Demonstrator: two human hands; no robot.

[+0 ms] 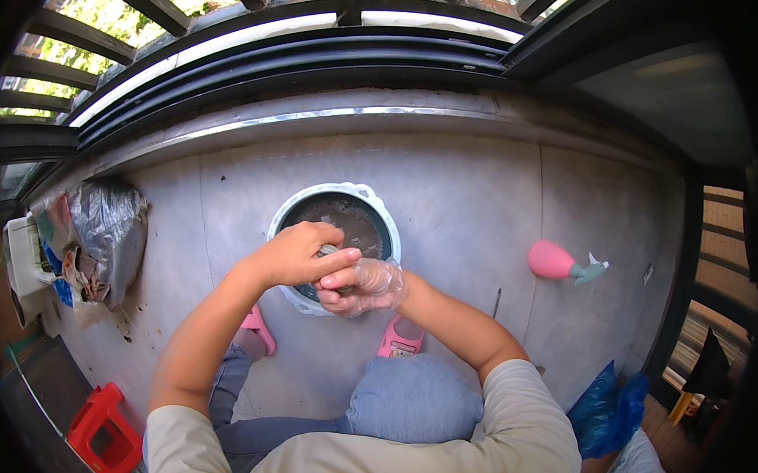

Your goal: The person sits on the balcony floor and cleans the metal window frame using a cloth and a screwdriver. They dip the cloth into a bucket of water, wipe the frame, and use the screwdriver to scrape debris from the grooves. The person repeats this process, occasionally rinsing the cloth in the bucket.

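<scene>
A grey tiled floor (479, 198) filled most of the frame, bounded along the top by a dark railing (303, 54) and a raised ledge. At the left edge a crumpled grey plastic bag (108, 227) leaned among scraps beside a white container, and a red stool (104, 434) sat in the lower left corner. Blue bags (610, 404) lay at the lower right. Right of centre, well apart from the hands, a pink spray bottle (558, 261) lay on its side, with open floor around it.

In the middle stood a round pot (378, 211) with a white rim, holding dark wet soil. Pink slippers (399, 337) showed just below it, either side of the person's knees.

Both forearms came up from the bottom edge and met over the pot's near rim. The bare left hand (299, 253) was clenched over a small grey object (327, 251), too hidden to identify. The right hand (366, 286), in a clear plastic glove, cupped beneath it, fingers curled against the left hand.
</scene>
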